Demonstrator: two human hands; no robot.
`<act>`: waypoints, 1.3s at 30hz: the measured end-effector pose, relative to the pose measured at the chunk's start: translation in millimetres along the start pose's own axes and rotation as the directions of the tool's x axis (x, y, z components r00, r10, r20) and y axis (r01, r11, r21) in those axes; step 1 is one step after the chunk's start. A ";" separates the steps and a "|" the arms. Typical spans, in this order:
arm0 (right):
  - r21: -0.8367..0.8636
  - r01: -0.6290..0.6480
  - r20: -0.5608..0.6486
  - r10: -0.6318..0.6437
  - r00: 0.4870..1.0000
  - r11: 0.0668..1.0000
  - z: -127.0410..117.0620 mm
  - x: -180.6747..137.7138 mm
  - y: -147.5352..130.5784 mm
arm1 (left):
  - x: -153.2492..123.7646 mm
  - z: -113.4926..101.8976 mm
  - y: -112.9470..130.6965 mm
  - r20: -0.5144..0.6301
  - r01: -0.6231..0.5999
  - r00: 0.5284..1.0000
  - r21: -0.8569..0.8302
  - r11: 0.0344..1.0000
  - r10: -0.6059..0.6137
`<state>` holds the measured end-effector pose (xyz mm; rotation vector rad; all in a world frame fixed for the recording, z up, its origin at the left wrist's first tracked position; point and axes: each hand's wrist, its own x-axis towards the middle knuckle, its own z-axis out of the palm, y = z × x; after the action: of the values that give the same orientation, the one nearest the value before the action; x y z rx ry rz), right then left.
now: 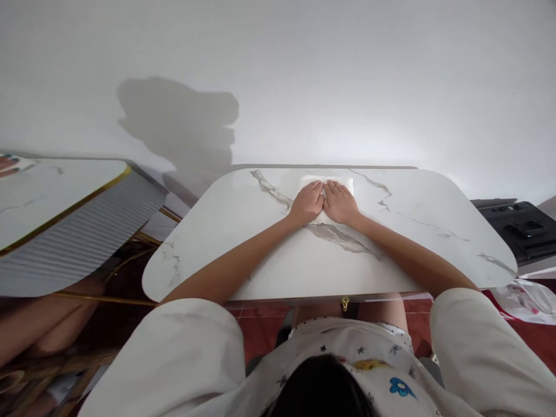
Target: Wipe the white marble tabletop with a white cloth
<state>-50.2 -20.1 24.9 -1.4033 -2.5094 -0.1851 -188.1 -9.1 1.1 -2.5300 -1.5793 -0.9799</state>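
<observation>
A small white folded cloth [343, 183] lies on the far middle of a white marble table [243, 243]. My left hand [307, 202] rests palm down on the cloth's left part, fingers stretched flat. My right hand [340, 202] lies flat beside it on the right part, its fingers touching the left hand's. Both hands press on the cloth and cover most of it; only its far edge and right corner show.
A second marble table [52, 197] with a gold rim and ribbed side stands at the left. A black device [521, 229] sits at the right, with a crumpled plastic bag [527, 298] below it. A white wall rises behind.
</observation>
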 end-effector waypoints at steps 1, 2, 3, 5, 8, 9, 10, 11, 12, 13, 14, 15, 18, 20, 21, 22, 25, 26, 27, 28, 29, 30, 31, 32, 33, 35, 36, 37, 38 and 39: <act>-0.003 0.003 0.007 -0.003 1.000 1.000 -2.5 -4.9 -4.1 | -5.6 -3.1 3.0 0.003 0.004 1.000 -0.008 1.000 -0.004; -0.006 0.008 0.013 -0.007 1.000 1.000 -5.1 -9.7 -8.1 | -11.0 -6.0 5.8 0.005 0.012 1.000 -0.016 1.000 -0.012; -0.008 0.012 0.018 -0.012 1.000 1.000 -7.5 -14.4 -12.0 | -16.3 -8.6 8.4 0.007 0.024 1.000 -0.021 0.999 -0.024; 0.000 0.024 0.022 -0.024 0.999 1.000 -11.4 -23.4 -19.8 | -27.0 -13.1 13.2 0.003 0.057 0.998 -0.023 0.998 -0.057; 0.021 0.046 0.006 -0.046 0.999 0.999 -13.9 -36.7 -31.6 | -44.9 -19.7 20.3 -0.006 0.084 0.996 0.000 0.996 -0.084; 0.024 0.052 -0.002 -0.052 0.999 0.998 -14.1 -41.4 -35.8 | -51.7 -22.2 23.0 -0.005 0.087 0.996 0.013 0.996 -0.087; 0.025 0.061 -0.009 -0.061 0.998 0.998 -14.2 -46.4 -40.2 | -59.0 -25.0 25.8 -0.003 0.090 0.996 0.026 0.996 -0.090; 0.024 0.074 -0.016 -0.074 0.997 0.997 -14.3 -51.7 -44.7 | -66.9 -28.0 28.9 0.002 0.095 0.995 0.040 0.995 -0.095; 0.023 0.090 -0.022 -0.090 0.996 0.996 -14.7 -57.4 -49.3 | -75.3 -31.2 32.2 0.008 0.100 0.995 0.053 0.994 -0.101; 0.024 0.109 -0.029 -0.109 0.994 0.994 -15.3 -63.3 -54.0 | -84.0 -34.5 35.6 0.013 0.106 0.994 0.061 0.992 -0.107; 0.029 0.129 -0.036 -0.128 0.991 0.991 -16.1 -69.3 -58.5 | -93.0 -37.7 39.0 0.016 0.111 0.994 0.065 0.992 -0.112; 0.037 0.149 -0.042 -0.147 0.988 0.988 -17.2 -75.3 -62.7 | -102.0 -40.7 42.5 0.019 0.117 0.993 0.064 0.991 -0.118; 0.062 0.193 -0.046 -0.191 0.981 0.979 -21.1 -91.8 -72.6 | -126.2 -47.7 52.5 0.031 0.148 0.988 0.046 0.988 -0.150; 0.073 0.216 -0.041 -0.213 0.976 0.974 -24.1 -101.0 -76.1 | -138.1 -50.2 59.2 0.036 0.180 0.983 0.030 0.983 -0.181; 0.075 0.225 -0.039 -0.222 0.974 0.972 -25.7 -105.1 -76.9 | -142.6 -50.8 62.7 0.037 0.196 0.980 0.021 0.980 -0.197; 0.074 0.232 -0.037 -0.230 0.973 0.970 -27.4 -109.0 -77.2 | -146.0 -51.1 66.4 0.038 0.212 0.977 0.011 0.977 -0.212; 0.077 0.240 -0.025 -0.238 0.971 0.968 -33.1 -121.1 -75.6 | -151.6 -50.3 78.2 0.043 0.245 0.969 -0.029 0.969 -0.244; 0.080 0.234 -0.018 -0.233 0.972 0.969 -35.1 -125.4 -74.2 | -152.1 -49.6 82.5 0.046 0.249 0.968 -0.042 0.968 -0.247; 0.085 0.223 -0.009 -0.223 0.975 0.971 -37.0 -129.9 -72.5 | -152.2 -48.7 86.8 0.049 0.248 0.968 -0.057 0.967 -0.246; 0.089 0.209 -0.001 -0.209 0.978 0.974 -38.8 -134.4 -70.3 | -151.6 -47.7 91.1 0.054 0.245 0.969 -0.073 0.967 -0.241; 0.092 0.191 0.004 -0.192 0.981 0.977 -40.4 -138.7 -67.5 | -150.4 -46.4 95.2 0.061 0.238 0.971 -0.088 0.967 -0.233; 0.093 0.172 0.006 -0.173 0.985 0.981 -41.7 -142.7 -64.1 | -148.5 -44.8 99.0 0.071 0.228 0.973 -0.104 0.968 -0.221; 0.093 0.154 0.007 -0.155 0.988 0.984 -42.7 -146.0 -60.1 | -145.8 -42.9 102.5 0.082 0.215 0.975 -0.118 0.969 -0.206; 0.093 0.136 0.006 -0.138 0.990 0.986 -43.2 -148.6 -55.6 | -142.2 -40.6 105.3 0.091 0.201 0.977 -0.131 0.971 -0.191; 0.091 0.120 0.004 -0.121 0.993 0.989 -43.4 -150.0 -50.6 | -137.8 -38.1 107.6 0.098 0.187 0.980 -0.142 0.972 -0.174; 0.081 0.095 0.001 -0.095 0.995 0.992 -42.8 -149.3 -39.5 | -126.6 -32.3 110.4 0.107 0.159 0.984 -0.157 0.975 -0.143; 0.075 0.086 0.002 -0.086 0.996 0.993 -42.2 -147.1 -33.7 | -120.0 -29.2 111.0 0.109 0.149 0.985 -0.160 0.976 -0.132; 0.068 0.077 0.003 -0.077 0.997 0.995 -41.5 -143.6 -27.9 | -112.9 -26.2 111.1 0.112 0.142 0.986 -0.159 0.977 -0.125; 0.061 0.068 0.007 -0.069 0.998 0.996 -40.7 -139.1 -22.1 | -105.4 -23.2 110.6 0.115 0.139 0.986 -0.157 0.978 -0.122; 0.054 0.060 0.015 -0.061 0.998 0.997 -39.9 -133.7 -16.4 | -97.6 -20.4 109.6 0.118 0.140 0.985 -0.153 0.978 -0.123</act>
<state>9.1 -147.4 25.2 -1.3140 -2.5523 -0.1170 -138.5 -148.8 2.5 -2.6550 -1.7872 -1.0394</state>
